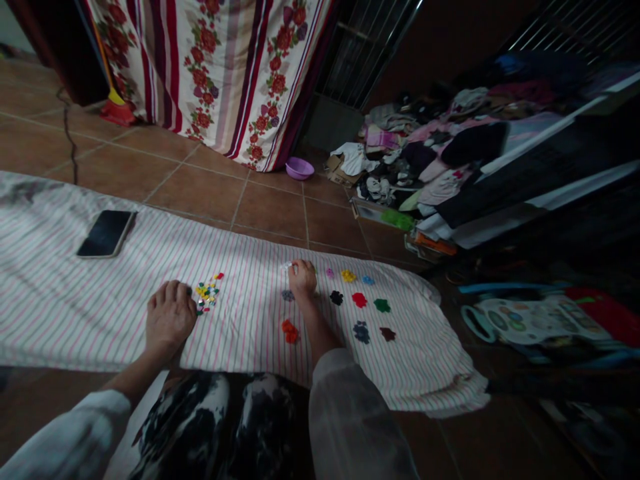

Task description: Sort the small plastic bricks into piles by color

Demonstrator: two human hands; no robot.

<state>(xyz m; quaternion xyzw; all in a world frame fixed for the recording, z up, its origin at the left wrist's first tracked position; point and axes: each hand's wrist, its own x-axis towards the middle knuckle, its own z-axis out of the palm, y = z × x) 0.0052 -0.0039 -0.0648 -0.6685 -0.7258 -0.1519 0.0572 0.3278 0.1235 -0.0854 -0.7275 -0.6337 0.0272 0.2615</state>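
My left hand (pixel 171 315) rests on the striped cloth (pixel 240 347), its fingers curled and close together. Just right of its fingertips lies a loose pile of small mixed pieces (pixel 207 293) in yellow, green, white and red. My right hand (pixel 303 279) is closed, fingertips down, at a small white pile (pixel 288 268); whatever is in its fingers is hidden. Around it are small one-colour piles: grey (pixel 287 295), orange (pixel 289 331), black (pixel 337 298), red (pixel 359 300), yellow (pixel 349 275), pink (pixel 330 273), light blue (pixel 368 280), green (pixel 382 305), dark grey (pixel 361 332) and brown (pixel 387 334).
A phone (pixel 107 233) lies on the cloth at the far left. Beyond the cloth, a purple bowl (pixel 300 168) sits on the tiled floor near a floral curtain (pixel 210 73). Heaped clothes (pixel 425 143) and a toy-like panel (pixel 530 319) are at the right.
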